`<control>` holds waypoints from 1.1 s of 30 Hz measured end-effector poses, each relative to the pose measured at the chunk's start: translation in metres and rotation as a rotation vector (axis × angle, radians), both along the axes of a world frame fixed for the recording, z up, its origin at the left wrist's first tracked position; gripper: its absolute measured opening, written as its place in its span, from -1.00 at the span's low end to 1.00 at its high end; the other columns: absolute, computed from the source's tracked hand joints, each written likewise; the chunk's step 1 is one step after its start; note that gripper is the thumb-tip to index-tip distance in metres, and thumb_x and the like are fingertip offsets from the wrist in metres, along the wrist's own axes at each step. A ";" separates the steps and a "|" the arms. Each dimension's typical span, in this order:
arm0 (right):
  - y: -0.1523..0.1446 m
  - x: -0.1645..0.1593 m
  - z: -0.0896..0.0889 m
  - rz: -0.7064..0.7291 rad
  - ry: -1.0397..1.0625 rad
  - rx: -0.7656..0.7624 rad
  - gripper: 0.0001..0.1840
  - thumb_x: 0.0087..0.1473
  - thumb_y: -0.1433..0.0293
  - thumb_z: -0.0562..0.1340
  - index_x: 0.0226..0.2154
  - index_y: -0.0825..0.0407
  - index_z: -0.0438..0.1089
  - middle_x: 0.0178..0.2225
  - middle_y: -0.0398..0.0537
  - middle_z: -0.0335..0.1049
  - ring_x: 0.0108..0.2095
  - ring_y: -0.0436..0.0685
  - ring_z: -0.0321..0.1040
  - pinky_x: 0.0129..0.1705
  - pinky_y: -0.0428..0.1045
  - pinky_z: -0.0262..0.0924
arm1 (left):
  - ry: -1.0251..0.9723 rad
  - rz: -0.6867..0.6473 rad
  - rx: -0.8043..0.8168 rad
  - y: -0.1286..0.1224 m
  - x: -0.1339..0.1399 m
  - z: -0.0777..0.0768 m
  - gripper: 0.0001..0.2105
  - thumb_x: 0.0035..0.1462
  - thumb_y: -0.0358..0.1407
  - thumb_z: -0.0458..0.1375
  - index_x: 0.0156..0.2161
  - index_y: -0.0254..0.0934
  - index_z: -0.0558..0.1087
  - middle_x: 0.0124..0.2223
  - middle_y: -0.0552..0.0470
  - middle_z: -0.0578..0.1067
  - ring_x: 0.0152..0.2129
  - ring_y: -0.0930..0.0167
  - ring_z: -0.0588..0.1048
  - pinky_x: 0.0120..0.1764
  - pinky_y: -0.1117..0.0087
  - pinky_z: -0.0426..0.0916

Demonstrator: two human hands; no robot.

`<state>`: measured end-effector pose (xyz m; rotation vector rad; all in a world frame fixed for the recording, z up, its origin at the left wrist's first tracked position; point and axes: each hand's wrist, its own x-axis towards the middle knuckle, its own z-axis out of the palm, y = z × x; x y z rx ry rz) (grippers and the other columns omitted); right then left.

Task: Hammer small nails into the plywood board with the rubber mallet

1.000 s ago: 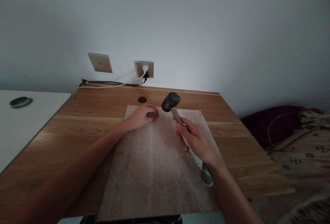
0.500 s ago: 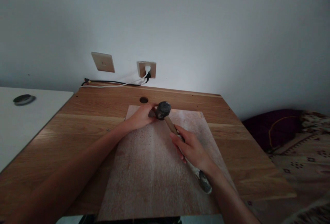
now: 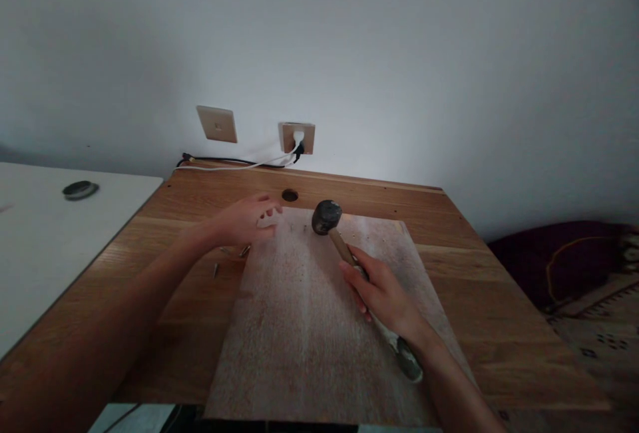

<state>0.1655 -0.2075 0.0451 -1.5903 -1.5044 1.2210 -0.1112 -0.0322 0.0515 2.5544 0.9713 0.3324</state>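
My right hand [image 3: 377, 287] is wrapped round the handle of a mallet [image 3: 328, 215] with a dark, round head. The mallet head is over the far part of a worn wooden board [image 3: 289, 326], which lies on the wooden tabletop. At the board's far left corner is my left hand [image 3: 247, 220], its fingers apart and curved, with nothing seen in them. Small nails [image 3: 244, 251] lie on the tabletop just left of the board, below that hand. A few tiny nails [image 3: 305, 227] show near the board's far edge, close to the mallet head.
The wooden tabletop [image 3: 494, 300] meets the wall and has a round cable hole [image 3: 290, 195]. Cables [image 3: 239, 165] run to a wall socket [image 3: 298, 138]. On the left stands a white surface with a round dark object [image 3: 80, 189]. Purple fabric [image 3: 569, 257] lies at right.
My left hand has moved left, away from the mallet head, and its fingers have opened. Nails beside the board have come into view. My right hand still holds the mallet.
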 end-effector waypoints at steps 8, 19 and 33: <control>0.001 0.000 -0.002 -0.043 0.075 0.007 -0.49 0.31 0.08 0.17 0.12 0.10 0.34 -0.65 -0.34 0.18 -0.75 -0.03 0.11 -0.77 -0.14 0.10 | 0.116 0.112 -0.141 -0.007 -0.042 -0.017 -0.85 0.04 -0.22 0.21 -0.34 -0.25 0.39 -0.27 0.01 0.44 -0.36 0.36 0.42 -0.30 0.39 0.27; -0.001 0.000 -0.001 0.003 0.011 0.018 -0.45 0.34 0.03 0.14 0.18 0.05 0.36 -0.70 -0.33 0.18 -0.76 0.00 0.15 -0.76 -0.14 0.09 | -0.077 0.109 -0.140 0.003 -0.037 -0.027 -0.86 0.03 -0.26 0.21 -0.29 -0.24 0.41 -0.28 0.03 0.47 -0.37 0.38 0.46 -0.30 0.40 0.33; 0.000 0.004 -0.006 -0.006 0.011 0.026 -0.45 0.35 0.04 0.13 0.21 0.04 0.33 -0.72 -0.35 0.18 -0.78 -0.02 0.13 -0.77 -0.16 0.09 | 0.086 0.067 -0.128 0.013 -0.056 -0.016 -0.87 0.12 -0.27 0.13 -0.39 -0.23 0.49 -0.35 0.03 0.50 -0.41 0.38 0.46 -0.30 0.41 0.29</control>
